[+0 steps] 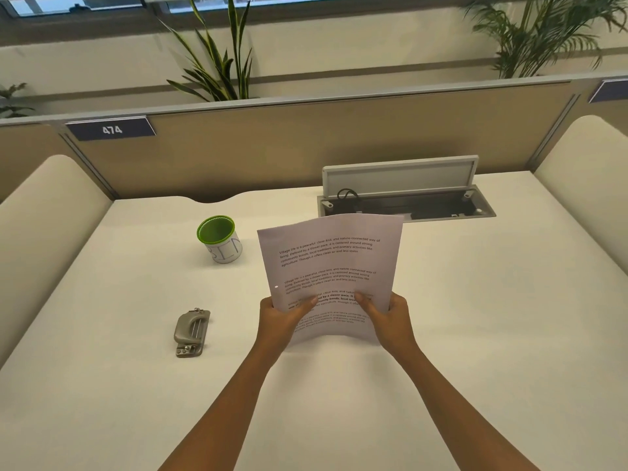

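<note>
A printed sheet of paper point(331, 266) stands nearly upright above the middle of the white desk point(475, 334), its lower edge close to the desk top. My left hand point(283, 316) grips its lower left edge with the thumb on the front. My right hand point(385, 316) grips the lower right edge the same way. The sheet carries several short paragraphs of text and bows slightly. A small hole shows near its left edge.
A grey metal hole punch point(191, 333) lies left of my hands. A white cup with a green rim point(221, 239), marked "BIN", stands further back on the left. An open cable hatch point(404, 198) sits behind the paper. Beige partitions enclose the desk.
</note>
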